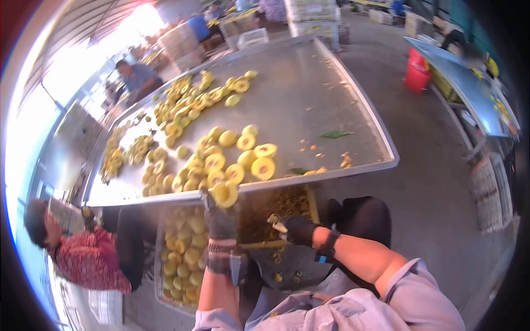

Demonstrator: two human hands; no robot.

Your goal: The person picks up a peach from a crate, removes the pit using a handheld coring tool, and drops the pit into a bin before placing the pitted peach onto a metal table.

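Note:
My left hand (222,220), in a dark glove, grips a yellow peach half (225,194) at the near edge of the metal table (287,94). My right hand (298,229), also gloved, is closed around a small tool (277,223) with a pale end, possibly a pitting tool; its exact kind is blurred. That hand is over a box (270,212) of brown pits and scraps. Halved yellow peaches (214,162) are heaped on the table just beyond my left hand, several with hollow centres facing up.
A crate of peaches (185,259) stands below the table, left of my left arm. A person in a red patterned top (91,256) sits at the left. Another table (464,83) and a red bucket (417,70) are at the right. Stacked crates (313,19) stand behind.

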